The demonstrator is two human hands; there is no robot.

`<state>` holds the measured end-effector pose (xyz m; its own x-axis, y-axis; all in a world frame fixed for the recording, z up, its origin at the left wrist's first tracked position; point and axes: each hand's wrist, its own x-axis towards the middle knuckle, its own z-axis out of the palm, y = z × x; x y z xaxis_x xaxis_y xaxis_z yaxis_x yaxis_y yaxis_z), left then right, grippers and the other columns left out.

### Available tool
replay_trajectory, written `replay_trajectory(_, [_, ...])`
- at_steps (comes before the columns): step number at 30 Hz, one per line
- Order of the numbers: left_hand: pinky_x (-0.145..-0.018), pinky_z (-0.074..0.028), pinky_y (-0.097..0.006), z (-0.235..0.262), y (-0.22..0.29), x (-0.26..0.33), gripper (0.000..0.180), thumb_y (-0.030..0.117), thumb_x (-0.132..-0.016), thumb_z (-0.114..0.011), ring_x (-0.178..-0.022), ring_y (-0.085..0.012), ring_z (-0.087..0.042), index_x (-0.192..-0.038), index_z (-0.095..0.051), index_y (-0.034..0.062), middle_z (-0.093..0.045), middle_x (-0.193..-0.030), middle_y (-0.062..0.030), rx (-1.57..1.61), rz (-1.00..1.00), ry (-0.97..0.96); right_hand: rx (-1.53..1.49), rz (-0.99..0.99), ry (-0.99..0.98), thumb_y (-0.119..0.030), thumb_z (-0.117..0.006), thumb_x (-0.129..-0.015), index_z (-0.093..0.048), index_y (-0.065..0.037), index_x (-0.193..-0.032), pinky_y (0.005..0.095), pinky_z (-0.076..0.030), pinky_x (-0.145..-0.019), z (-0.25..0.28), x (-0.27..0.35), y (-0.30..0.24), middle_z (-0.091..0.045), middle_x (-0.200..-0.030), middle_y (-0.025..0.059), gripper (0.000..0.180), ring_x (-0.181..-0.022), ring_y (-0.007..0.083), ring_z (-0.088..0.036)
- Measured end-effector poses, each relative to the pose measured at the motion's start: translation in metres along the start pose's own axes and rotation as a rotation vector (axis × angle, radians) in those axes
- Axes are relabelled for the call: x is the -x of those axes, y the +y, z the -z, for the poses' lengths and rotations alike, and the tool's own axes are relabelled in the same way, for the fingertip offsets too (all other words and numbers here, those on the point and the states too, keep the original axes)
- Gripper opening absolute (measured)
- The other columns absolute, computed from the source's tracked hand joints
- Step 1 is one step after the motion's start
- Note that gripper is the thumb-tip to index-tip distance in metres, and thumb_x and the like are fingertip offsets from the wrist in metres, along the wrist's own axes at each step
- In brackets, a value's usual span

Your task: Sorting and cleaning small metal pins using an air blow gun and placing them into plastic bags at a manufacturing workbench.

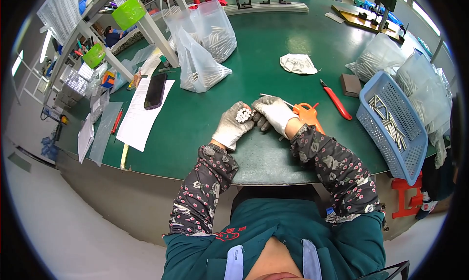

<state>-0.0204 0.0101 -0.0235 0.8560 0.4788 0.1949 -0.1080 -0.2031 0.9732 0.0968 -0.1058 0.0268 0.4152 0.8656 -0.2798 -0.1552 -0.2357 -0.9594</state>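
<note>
Left hand [233,126] fingers closed around a rod bundle [243,115]; right hand [273,112] fingers curl against it, squaring the ends. Next likely needs a steady grip.

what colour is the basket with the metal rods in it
Light blue, perforated plastic basket; seen best in the head view, at the table's right edge.

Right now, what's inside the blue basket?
The blue basket holds a loose pile of thin metal rods. Anything beneath the pile is covered.
</note>
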Motion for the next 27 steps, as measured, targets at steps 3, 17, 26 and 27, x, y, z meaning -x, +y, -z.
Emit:
replay_trajectory(3, [-0.07,-0.046,-0.024,-0.001,0.003,0.0,0.03,0.002,-0.065,-0.07,-0.073,-0.0104,-0.053,-0.089,-0.053,0.0041,-0.057,-0.079,-0.0028,0.009,0.012,0.009,-0.008,0.002,0.01,-0.018,-0.044,-0.09,-0.055,0.003,-0.096,0.0241,-0.046,-0.043,0.0,0.001,0.0,-0.058,-0.072,0.0093,0.024,-0.05,0.0148,-0.054])
replay_trajectory(17, [-0.071,-0.045,-0.023,0.0,0.004,-0.003,0.031,-0.002,-0.067,-0.069,-0.077,-0.0087,-0.052,-0.092,-0.052,0.0047,-0.055,-0.084,0.0005,-0.021,0.083,0.005,0.051,0.063,0.009,-0.026,-0.051,-0.085,-0.057,-0.001,-0.086,0.0301,-0.046,-0.049,0.003,0.001,0.0,-0.058,-0.068,0.0104,0.025,-0.056,0.0194,-0.057])
replay_trajectory(26, [-0.073,-0.047,-0.025,-0.002,-0.002,-0.002,0.044,0.008,-0.064,-0.074,-0.079,-0.0127,-0.056,-0.101,-0.052,0.0009,-0.058,-0.088,-0.0053,-0.098,0.025,0.048,0.903,0.566,0.236,-0.028,-0.061,-0.075,-0.066,-0.005,-0.082,0.0361,-0.047,-0.069,-0.005,0.009,-0.015,-0.062,-0.08,0.0122,0.025,-0.077,0.0284,-0.06])
replay_trajectory(27, [-0.073,-0.047,-0.025,-0.002,-0.003,-0.002,0.045,0.008,-0.064,-0.074,-0.08,-0.0127,-0.056,-0.102,-0.051,0.0011,-0.058,-0.089,-0.0052,-0.103,0.01,0.045,0.959,0.607,0.254,-0.027,-0.061,-0.075,-0.066,-0.006,-0.081,0.0366,-0.047,-0.068,-0.005,0.009,-0.015,-0.061,-0.078,0.0112,0.022,-0.077,0.0283,-0.059])
